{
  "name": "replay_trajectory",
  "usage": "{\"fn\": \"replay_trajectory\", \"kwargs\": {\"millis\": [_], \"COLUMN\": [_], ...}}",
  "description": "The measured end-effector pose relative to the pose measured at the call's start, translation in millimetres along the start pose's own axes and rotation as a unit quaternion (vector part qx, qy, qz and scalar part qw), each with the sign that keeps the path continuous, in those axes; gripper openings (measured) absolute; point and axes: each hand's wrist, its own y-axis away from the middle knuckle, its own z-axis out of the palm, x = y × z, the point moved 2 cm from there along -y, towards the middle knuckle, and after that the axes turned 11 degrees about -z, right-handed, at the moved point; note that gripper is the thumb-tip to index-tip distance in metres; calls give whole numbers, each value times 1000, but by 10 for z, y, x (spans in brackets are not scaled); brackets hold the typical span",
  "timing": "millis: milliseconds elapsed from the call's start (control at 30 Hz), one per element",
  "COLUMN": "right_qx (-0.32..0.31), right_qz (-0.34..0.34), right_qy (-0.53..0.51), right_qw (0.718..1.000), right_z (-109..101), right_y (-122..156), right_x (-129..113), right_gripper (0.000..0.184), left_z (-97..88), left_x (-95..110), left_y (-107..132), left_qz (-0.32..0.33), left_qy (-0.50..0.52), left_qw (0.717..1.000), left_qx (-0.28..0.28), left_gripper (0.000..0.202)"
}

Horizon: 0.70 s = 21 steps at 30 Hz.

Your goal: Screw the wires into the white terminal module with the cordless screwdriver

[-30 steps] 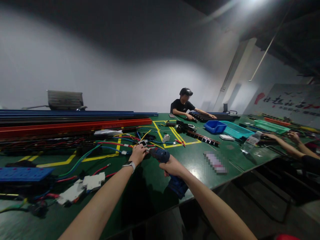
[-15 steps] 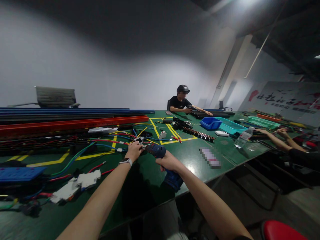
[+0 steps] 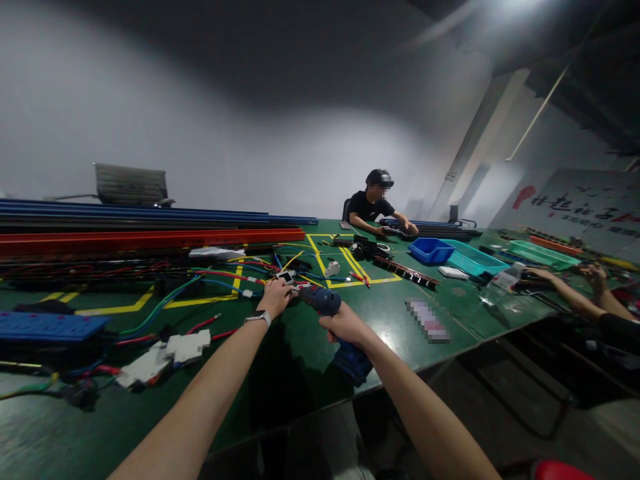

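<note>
My right hand (image 3: 346, 325) is wrapped round the handle of a blue cordless drill (image 3: 326, 302). The drill lies level, its nose pointing left at my left hand (image 3: 276, 298), and its battery base hangs below my grip. Closed on a small white part with a dark face (image 3: 286, 277), my left hand keeps it just above or on the green table; which of the two I cannot tell. The drill's tip meets the part's near side, but the exact contact is too small to make out. Coloured wires (image 3: 235, 275) run to the part from the left.
White breakers (image 3: 187, 347) and a blue power strip (image 3: 53, 327) lie at left, below long orange rails (image 3: 150, 240). To the right are a phone (image 3: 427, 321), a blue bin (image 3: 431, 251), a turquoise tray (image 3: 477, 259) and a bottle (image 3: 501, 285). Co-workers sit across and at right.
The view has turned slightly left, so everything sits further right. My hands, the drill and the white part keep their places relative to each other. The co-worker across has brought both hands together.
</note>
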Motion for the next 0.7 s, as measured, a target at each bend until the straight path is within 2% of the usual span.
{"fn": "replay_trajectory", "kwargs": {"millis": [267, 700], "right_qx": [-5, 7], "right_qz": [-13, -13], "right_qy": [6, 2], "right_qw": [1000, 1000], "right_z": [-2, -5], "right_y": [-4, 0], "right_x": [30, 44], "right_gripper": [29, 23], "left_z": [-10, -66], "left_x": [-3, 45], "left_y": [6, 43], "left_qz": [9, 11], "left_qy": [-4, 2], "left_qw": [1000, 1000], "left_qx": [7, 12], "left_gripper": [27, 23]}}
